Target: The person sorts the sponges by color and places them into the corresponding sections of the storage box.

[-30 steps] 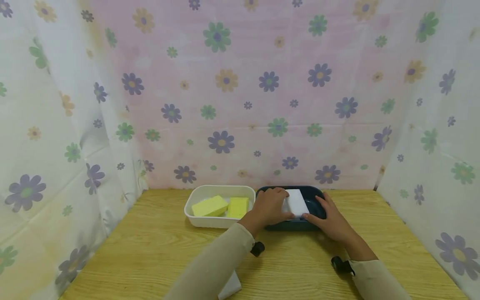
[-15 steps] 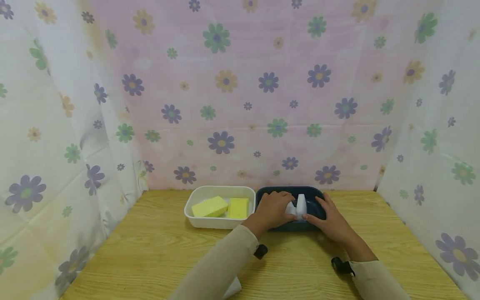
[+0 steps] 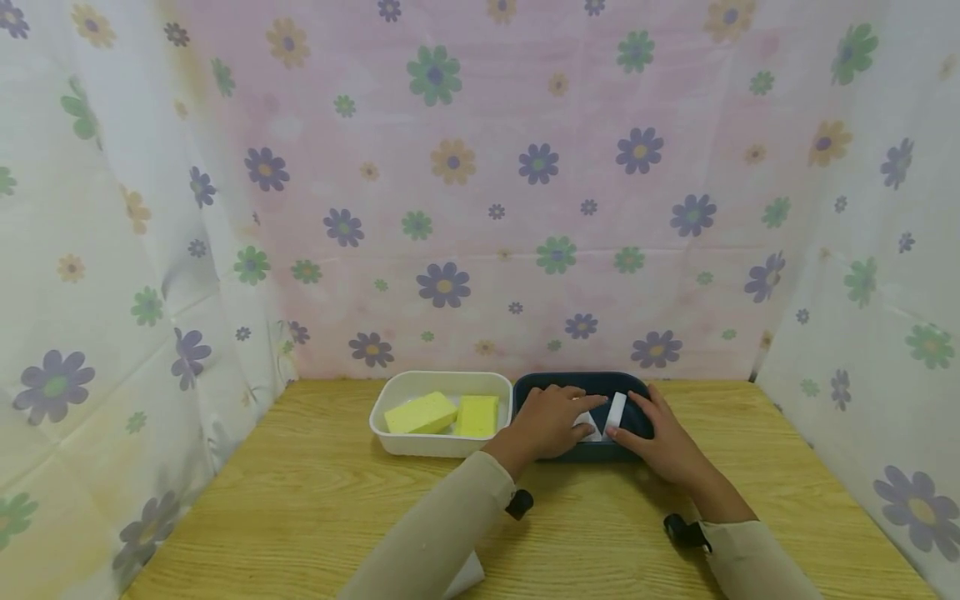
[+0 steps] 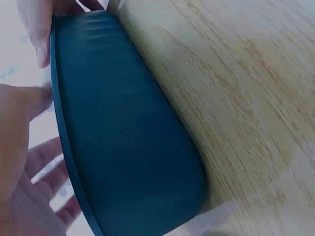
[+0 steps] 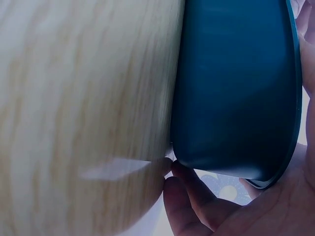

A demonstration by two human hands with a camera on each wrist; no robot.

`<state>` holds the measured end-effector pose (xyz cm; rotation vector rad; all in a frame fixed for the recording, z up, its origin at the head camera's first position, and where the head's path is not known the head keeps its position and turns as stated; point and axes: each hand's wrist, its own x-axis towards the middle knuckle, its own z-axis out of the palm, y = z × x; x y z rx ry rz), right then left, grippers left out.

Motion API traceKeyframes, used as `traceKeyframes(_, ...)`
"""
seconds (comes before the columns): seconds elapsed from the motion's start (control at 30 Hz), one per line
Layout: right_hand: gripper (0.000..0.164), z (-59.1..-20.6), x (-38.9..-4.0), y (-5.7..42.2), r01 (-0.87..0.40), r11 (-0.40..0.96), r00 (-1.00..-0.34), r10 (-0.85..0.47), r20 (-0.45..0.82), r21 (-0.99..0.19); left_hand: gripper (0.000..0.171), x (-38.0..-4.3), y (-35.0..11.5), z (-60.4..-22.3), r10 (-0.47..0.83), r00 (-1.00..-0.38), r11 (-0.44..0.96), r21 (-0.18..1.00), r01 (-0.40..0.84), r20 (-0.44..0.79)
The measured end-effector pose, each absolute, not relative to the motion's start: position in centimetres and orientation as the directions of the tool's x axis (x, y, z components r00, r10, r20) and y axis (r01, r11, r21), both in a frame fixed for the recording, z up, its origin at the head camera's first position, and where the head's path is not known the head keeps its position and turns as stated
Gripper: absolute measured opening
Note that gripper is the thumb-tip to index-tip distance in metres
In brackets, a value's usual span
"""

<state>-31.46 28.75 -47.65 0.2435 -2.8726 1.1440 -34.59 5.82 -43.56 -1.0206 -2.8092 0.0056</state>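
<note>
A dark blue tray (image 3: 581, 452) stands on the table, with two white sponge blocks in it. One white sponge block (image 3: 616, 411) stands on its narrow side near the right thumb. The other white sponge block (image 3: 588, 427) lies partly hidden under the left hand (image 3: 546, 421), whose fingers are spread over the tray. The left index fingertip points toward the standing block, and a small gap appears between them. Around the tray's right end curls the right hand (image 3: 667, 442), its thumb over the front rim. In the right wrist view, its fingers (image 5: 197, 196) bend about the outer end wall.
A white tray (image 3: 423, 446) with two yellow sponges (image 3: 422, 413) adjoins the blue tray on the left. At the table's front, another white block (image 3: 468, 575) shows partly behind the left sleeve. Flowered cloth (image 3: 487, 192) hangs behind and on both sides of the wooden table (image 3: 300, 500).
A white block, first broad side up between the hands, has turned onto its narrow side and shifted right toward the right thumb. The left fingers have come off it; the right hand stays put.
</note>
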Motion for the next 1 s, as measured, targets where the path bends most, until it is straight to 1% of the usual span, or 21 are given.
traceKeyframes(0.1,0.1,-47.66,-31.41,28.76,-0.172,0.716,-0.985,-0.138,0.105,-0.676,0.058,-34.41,5.91,-43.55,0.687,-0.716,0.727,-0.124,0.675,0.127)
traceKeyframes(0.2,0.1,-47.69,-31.42,28.77,-0.174,0.716,-0.985,-0.141,0.104,-0.676,0.057,-34.15,5.96,-43.4,0.709,-0.695,0.705,-0.169,0.689,0.121)
traceKeyframes(0.47,0.103,-47.58,-31.63,28.72,-0.163,0.721,-0.986,-0.137,0.092,-0.673,0.048,-34.17,5.94,-43.11,0.676,-0.73,0.736,-0.142,0.662,0.102)
traceKeyframes(0.67,0.105,-47.43,-31.6,28.66,-0.156,0.728,-0.987,-0.133,0.085,-0.667,0.046,-34.18,5.69,-42.97,0.665,-0.74,0.746,-0.138,0.651,0.1)
traceKeyframes(0.73,0.105,-47.43,-31.56,28.66,-0.156,0.729,-0.987,-0.134,0.085,-0.666,0.048,-34.11,5.59,-42.98,0.656,-0.75,0.753,-0.12,0.646,0.08)
traceKeyframes(0.87,0.105,-47.52,-31.5,28.7,-0.157,0.729,-0.987,-0.132,0.087,-0.666,0.051,-34.0,5.44,-43.12,0.629,-0.777,0.778,-0.014,0.629,0.016)
traceKeyframes(0.93,0.105,-47.59,-31.47,28.71,-0.155,0.729,-0.988,-0.131,0.087,-0.666,0.051,-33.97,5.42,-43.26,0.615,-0.789,0.788,0.034,0.614,-0.007)
traceKeyframes(1.0,0.106,-47.63,-31.44,28.72,-0.155,0.727,-0.988,-0.13,0.088,-0.669,0.046,-34.03,5.44,-43.36,0.604,-0.797,0.796,0.048,0.603,-0.015)
